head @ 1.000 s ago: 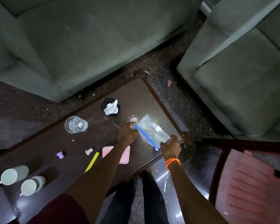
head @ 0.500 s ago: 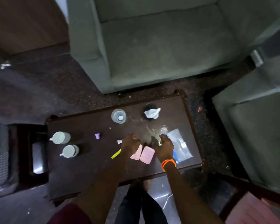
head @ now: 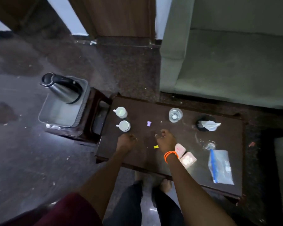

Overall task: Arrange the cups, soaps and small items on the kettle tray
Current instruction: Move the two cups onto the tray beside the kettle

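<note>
head view: both hands are over the left half of the table, fingers curled in. the left hand is clenched just below the two cups; whether it holds anything i cannot tell. the right hand is curled too, with something small and pale at its fingertips, too blurred to name. an orange band rings the right wrist.

just beside the right hand, toward the near edge, lies a small yellow piece. two pink soaps lie touching each other by the right wrist, close to the near edge. a tiny purple item sits between the cups and the glass, which stands near the far edge. the two white cups, the far cup and the near cup, stand side by side at the table's left end. a black cup with crumpled tissue in it stands toward the far right corner. a clear zip bag with a blue strip lies near the right end.

left of the table, on a dark stool, sits the grey tray with the steel kettle at its far end.
</note>
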